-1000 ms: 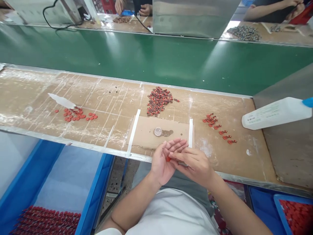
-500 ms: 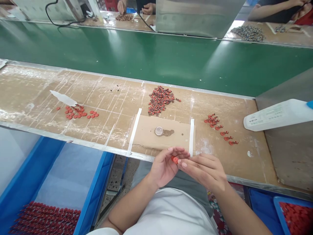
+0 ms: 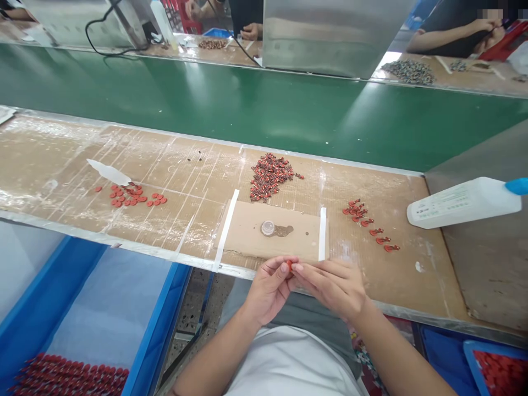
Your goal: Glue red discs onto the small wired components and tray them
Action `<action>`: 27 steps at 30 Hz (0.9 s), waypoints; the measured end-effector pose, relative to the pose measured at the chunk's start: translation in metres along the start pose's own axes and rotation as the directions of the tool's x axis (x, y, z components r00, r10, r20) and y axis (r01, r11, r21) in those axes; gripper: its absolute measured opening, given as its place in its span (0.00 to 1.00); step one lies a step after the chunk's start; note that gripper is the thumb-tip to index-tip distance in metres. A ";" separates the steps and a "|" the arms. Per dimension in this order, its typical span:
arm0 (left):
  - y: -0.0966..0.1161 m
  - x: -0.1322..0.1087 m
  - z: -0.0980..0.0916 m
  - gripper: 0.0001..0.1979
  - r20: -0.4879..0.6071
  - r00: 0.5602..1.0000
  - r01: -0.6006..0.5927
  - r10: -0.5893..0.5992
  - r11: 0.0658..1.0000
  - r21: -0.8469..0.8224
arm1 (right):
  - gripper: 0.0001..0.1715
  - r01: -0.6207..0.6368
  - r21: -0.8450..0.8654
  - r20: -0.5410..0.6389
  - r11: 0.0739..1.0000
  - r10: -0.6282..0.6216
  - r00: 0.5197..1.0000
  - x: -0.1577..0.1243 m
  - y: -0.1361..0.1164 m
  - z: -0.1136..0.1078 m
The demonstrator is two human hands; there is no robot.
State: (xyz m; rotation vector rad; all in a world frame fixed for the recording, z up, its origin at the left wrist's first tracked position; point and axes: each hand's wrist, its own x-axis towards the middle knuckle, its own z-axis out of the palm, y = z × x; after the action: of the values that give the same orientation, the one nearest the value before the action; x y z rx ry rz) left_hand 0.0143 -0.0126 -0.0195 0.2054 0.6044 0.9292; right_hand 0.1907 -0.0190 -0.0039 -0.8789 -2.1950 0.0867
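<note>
Two bare hands meet just over the table's near edge. A small red piece (image 3: 289,265), mostly hidden, sits pinched between the curled fingers of the left hand (image 3: 270,291) and the fingertips of the right hand (image 3: 330,286) (a light, steady pinch suits something this small). Both grips are closed on it. Just beyond lies a cardboard pad (image 3: 251,231), taped to the table (image 3: 61,165), bearing a small round cap (image 3: 268,228).
</note>
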 end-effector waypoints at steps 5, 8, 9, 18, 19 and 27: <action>0.008 -0.001 -0.009 0.10 -0.046 0.998 -0.052 0.050 0.998 -0.047 | 0.12 -0.313 -0.112 -0.161 0.943 0.294 0.942 0.034 0.041 0.006; 0.010 -0.004 -0.015 0.10 -0.057 0.997 -0.052 0.049 0.997 -0.053 | 0.16 -0.617 -0.124 -0.226 0.777 0.583 0.780 0.060 0.097 0.017; 0.010 -0.005 -0.016 0.10 -0.060 0.997 -0.052 0.049 0.997 -0.051 | 0.18 -0.655 -0.144 -0.192 0.742 0.629 0.754 0.069 0.116 0.022; 0.013 -0.013 -0.023 0.10 -0.111 0.992 -0.060 0.052 0.996 -0.067 | 0.17 -0.770 -0.312 -0.053 0.556 0.799 0.599 0.101 0.192 0.057; 0.014 -0.013 -0.024 0.11 -0.118 0.992 -0.062 0.054 0.996 -0.068 | 0.15 -0.765 -0.306 -0.035 0.567 0.796 0.604 0.100 0.192 0.056; 0.015 -0.008 -0.027 0.11 -0.099 0.994 -0.058 0.052 0.997 -0.059 | 0.09 -0.695 -0.204 0.237 0.690 0.723 0.648 0.093 0.193 0.037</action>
State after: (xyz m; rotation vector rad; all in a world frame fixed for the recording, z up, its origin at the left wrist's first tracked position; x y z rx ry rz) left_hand -0.0153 -0.0124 -0.0319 0.1223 0.6610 1.0145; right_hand 0.2302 0.1926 -0.0334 -1.8627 -1.9825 0.5355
